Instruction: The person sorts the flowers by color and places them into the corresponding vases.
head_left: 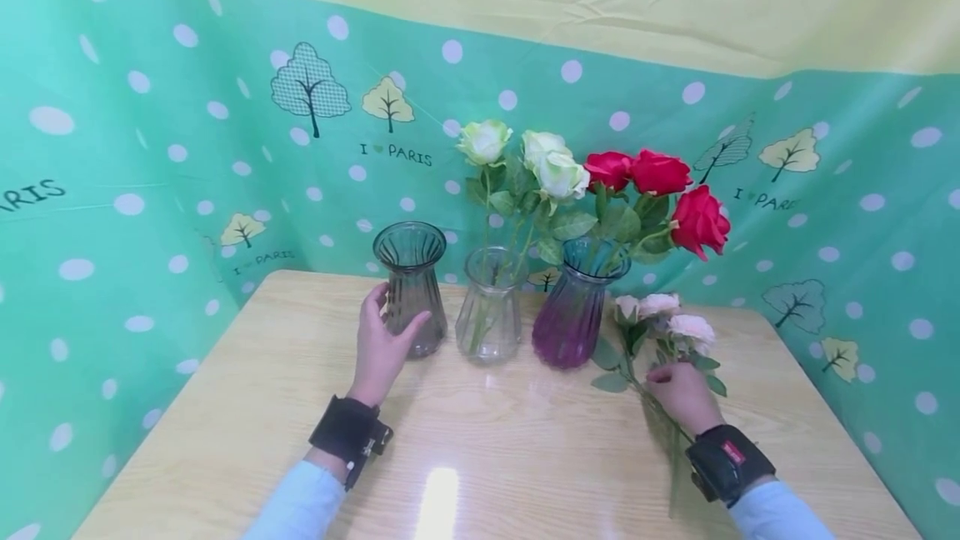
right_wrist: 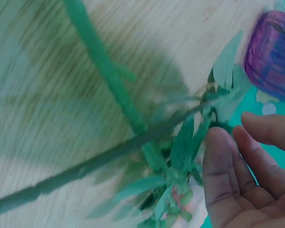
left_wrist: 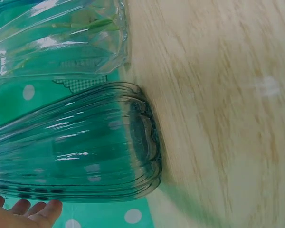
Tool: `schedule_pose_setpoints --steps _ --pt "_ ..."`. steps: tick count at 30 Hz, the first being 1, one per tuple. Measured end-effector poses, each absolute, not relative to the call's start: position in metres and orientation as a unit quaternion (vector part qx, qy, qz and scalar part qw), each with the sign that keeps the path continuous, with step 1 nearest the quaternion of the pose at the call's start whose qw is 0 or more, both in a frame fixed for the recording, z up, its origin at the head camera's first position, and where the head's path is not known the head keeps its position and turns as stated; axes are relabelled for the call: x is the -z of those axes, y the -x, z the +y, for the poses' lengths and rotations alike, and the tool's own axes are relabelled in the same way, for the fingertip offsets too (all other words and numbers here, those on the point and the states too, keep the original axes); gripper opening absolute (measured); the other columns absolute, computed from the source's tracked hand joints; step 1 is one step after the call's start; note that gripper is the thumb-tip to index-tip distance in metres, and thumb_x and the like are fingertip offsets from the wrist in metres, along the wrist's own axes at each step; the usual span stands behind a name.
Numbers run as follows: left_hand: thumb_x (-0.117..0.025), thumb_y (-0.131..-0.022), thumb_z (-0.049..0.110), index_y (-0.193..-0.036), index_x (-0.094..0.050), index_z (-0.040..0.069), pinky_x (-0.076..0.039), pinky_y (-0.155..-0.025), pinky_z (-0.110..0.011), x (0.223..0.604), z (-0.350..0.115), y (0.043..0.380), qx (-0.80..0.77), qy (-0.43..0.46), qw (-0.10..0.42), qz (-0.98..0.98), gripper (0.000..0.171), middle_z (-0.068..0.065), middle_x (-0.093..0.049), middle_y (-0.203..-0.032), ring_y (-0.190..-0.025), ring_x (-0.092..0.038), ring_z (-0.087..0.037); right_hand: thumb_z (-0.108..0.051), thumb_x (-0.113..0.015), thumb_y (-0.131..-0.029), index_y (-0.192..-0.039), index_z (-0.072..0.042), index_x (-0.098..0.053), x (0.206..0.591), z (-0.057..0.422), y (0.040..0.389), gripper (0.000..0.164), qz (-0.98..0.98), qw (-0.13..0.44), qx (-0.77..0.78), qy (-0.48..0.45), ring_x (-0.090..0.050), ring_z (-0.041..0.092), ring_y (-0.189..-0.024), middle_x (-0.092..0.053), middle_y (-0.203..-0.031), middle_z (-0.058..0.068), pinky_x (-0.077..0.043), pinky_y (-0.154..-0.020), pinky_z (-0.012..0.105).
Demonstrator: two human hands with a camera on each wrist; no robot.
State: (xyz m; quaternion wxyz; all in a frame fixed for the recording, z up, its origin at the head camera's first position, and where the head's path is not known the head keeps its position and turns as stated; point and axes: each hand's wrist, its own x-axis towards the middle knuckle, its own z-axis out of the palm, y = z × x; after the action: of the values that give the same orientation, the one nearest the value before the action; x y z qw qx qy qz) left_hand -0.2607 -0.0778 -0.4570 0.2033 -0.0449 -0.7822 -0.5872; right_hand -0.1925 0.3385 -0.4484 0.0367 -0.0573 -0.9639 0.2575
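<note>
Left grip [head_left: 381, 350] spread around grey vase [head_left: 418, 294]; right grip [head_left: 686, 396] (also spread) by pink flowers [head_left: 692, 329].

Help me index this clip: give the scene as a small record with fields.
Left grip: spread at the gray vase, contact unclear
Right grip: at the pink flowers, contact unclear
Gray vase: upright, no flowers inside
Clear vase: upright, holds white roses
Purple-blue vase: upright, holds red roses
Pink flowers: lying on the wooden table
Backdrop: green, pale dots, tree prints
</note>
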Motion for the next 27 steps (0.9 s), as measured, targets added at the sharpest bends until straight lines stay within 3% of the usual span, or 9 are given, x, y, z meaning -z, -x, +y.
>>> schedule_pose_setpoints --steps 7,14,20,24,27 --pt "-0.074 -0.078 0.036 -0.145 -0.022 0.006 -0.031 -0.112 -0.051 0.459 -0.078 0.264 0.581 0.038 0.2 -0.788 0.089 -0.018 -0.028 -0.148 -0.136 -0.031 -0.035 -0.014 -0.057 -0.088 -0.097 0.008 -0.067 0.446 0.359 0.183 0.026 -0.961 0.022 -0.26 0.093 -0.062 0.03 -0.082 -0.066 -0.097 0.026 -0.047 -0.059 0.029" --pt "-0.073 -0.078 0.039 -0.147 -0.018 0.008 -0.03 -0.112 -0.05 0.463 -0.078 0.27 0.586 0.031 0.187 -0.788 0.094 -0.017 -0.027 -0.15 -0.138 -0.03 -0.032 -0.012 -0.059 -0.087 -0.095 0.007 -0.068 0.454 0.348 0.188 0.023 -0.963 0.038 -0.255 0.083 -0.063 0.034 -0.084 -0.067 -0.094 0.025 -0.052 -0.063 0.035" --pt "-0.071 -0.081 0.035 -0.147 -0.02 0.008 -0.032 -0.112 -0.048 0.467 -0.079 0.271 0.586 0.033 0.186 -0.788 0.088 -0.017 -0.03 -0.149 -0.136 -0.033 -0.031 -0.01 -0.06 -0.085 -0.092 0.006 -0.07 0.456 0.335 0.196 0.02 -0.968 0.058 -0.238 0.059 -0.064 0.034 -0.082 -0.069 -0.092 0.023 -0.053 -0.068 0.041" --pt "-0.07 -0.082 0.034 -0.146 -0.023 0.008 -0.034 -0.111 -0.048 0.468 -0.08 0.271 0.578 0.039 0.19 -0.792 0.084 -0.015 -0.033 -0.148 -0.134 -0.036 -0.03 -0.009 -0.056 -0.086 -0.074 0.001 -0.068 0.457 0.331 0.206 0.02 -0.971 0.058 -0.224 0.053 -0.055 0.02 -0.059 -0.063 -0.068 0.011 -0.044 -0.055 0.031" --pt "-0.07 -0.083 0.034 -0.146 -0.022 0.008 -0.035 -0.11 -0.047 0.468 -0.08 0.271 0.575 0.042 0.188 -0.795 0.083 -0.015 -0.033 -0.148 -0.133 -0.037 -0.03 -0.01 -0.053 -0.087 -0.056 -0.007 -0.054 0.459 0.329 0.214 0.031 -0.975 0.05 -0.212 0.051 -0.041 0.013 -0.049 -0.046 -0.052 -0.001 -0.032 -0.049 0.025"
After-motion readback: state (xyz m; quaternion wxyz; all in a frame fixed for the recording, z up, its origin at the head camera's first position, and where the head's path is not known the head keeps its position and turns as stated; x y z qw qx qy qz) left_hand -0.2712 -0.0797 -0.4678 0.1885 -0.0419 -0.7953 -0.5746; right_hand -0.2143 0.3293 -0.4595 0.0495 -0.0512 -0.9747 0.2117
